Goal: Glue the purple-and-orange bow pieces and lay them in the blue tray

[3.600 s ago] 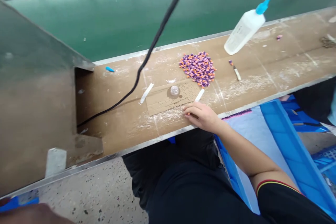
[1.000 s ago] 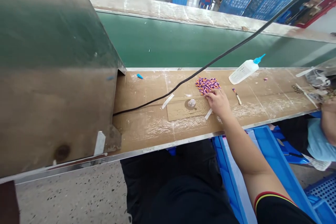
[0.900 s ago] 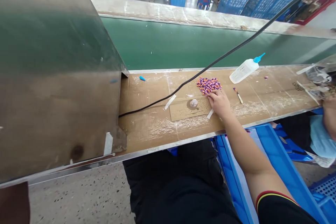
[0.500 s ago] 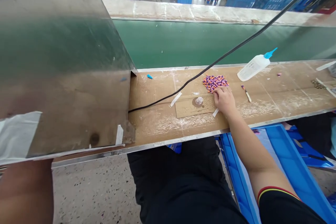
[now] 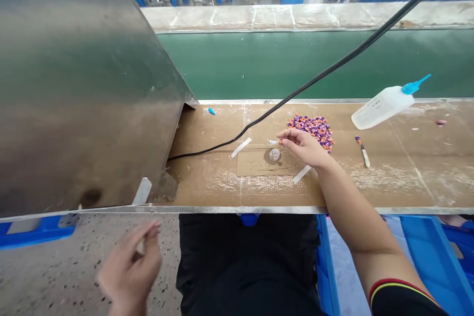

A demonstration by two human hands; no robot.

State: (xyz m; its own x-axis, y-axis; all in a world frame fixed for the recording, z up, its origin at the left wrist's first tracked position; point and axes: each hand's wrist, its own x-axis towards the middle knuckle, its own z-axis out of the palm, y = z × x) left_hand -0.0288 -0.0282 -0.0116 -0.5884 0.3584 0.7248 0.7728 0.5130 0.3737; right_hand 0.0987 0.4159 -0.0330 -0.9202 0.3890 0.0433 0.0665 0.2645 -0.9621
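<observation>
Above brown cardboard strip (image 5: 250, 164), R hand (image 5: 306, 148) pinching tiny orange piece (image 5: 280, 142), nr clear round object (image 5: 274, 155) & pink-purple-orange pile (image 5: 314, 126). L hand (image 5: 131, 264) blurred over speckled floor (image 5: 74, 281), thumb nr fingers; can't tell if holding.

Brown bench (image 5: 202, 182), piled pieces (image 5: 314, 127), white bottle (image 5: 383, 107), perhaps a knife (image 5: 365, 157)

- Left hand (image 5: 130, 264): blurred; whether it holds anything cannot be told; forearm cut off below.
- Right hand (image 5: 301, 146): covers part of the pile (image 5: 315, 126) and of the cardboard strip (image 5: 254, 164).
- Small piece (image 5: 280, 142) at its fingertips: too tiny to make out.
- Bottle (image 5: 383, 107): print unreadably small.
- Cable (image 5: 314, 79): cut off above, lower end hidden by the metal panel (image 5: 92, 94).
</observation>
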